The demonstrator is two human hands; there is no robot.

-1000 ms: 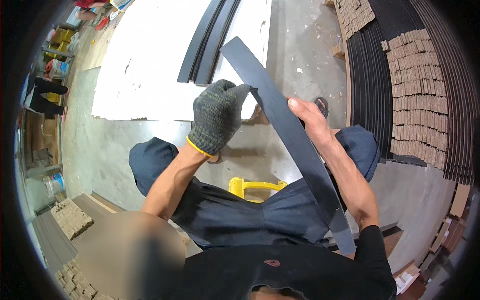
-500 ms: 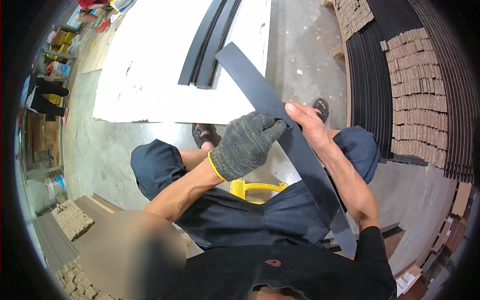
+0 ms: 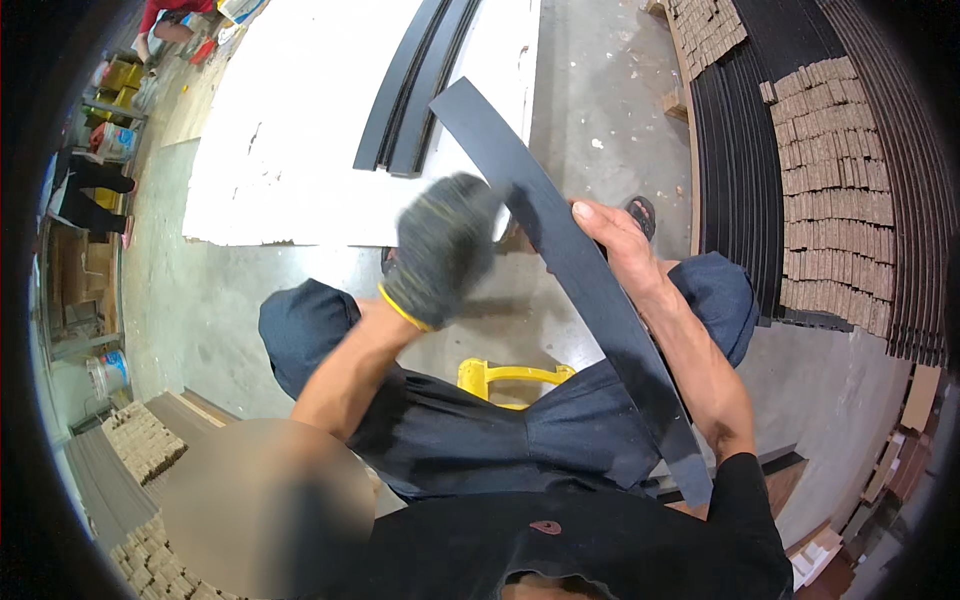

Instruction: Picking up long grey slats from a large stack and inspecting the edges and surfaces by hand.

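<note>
A long, flat dark grey strip (image 3: 585, 285) slants across a seated person's lap (image 3: 540, 430), its far end reaching over the right part of a large white board (image 3: 300, 150), its near end beside the person's right sleeve (image 3: 745, 500). The board's scuffed near edge stops short of the knees; more dark strips (image 3: 395, 90) lie toward its right edge, their ends set back from the near edge. Concrete floor (image 3: 610, 120) runs between that right edge and tall stacked strips (image 3: 735, 160). The gloved left hand (image 3: 445, 245), blurred, is curled at the held strip's left edge; whether it pinches anything cannot be told. The bare right hand (image 3: 625, 245) grips the opposite edge, thumb extended against it, fingers mostly hidden.
</note>
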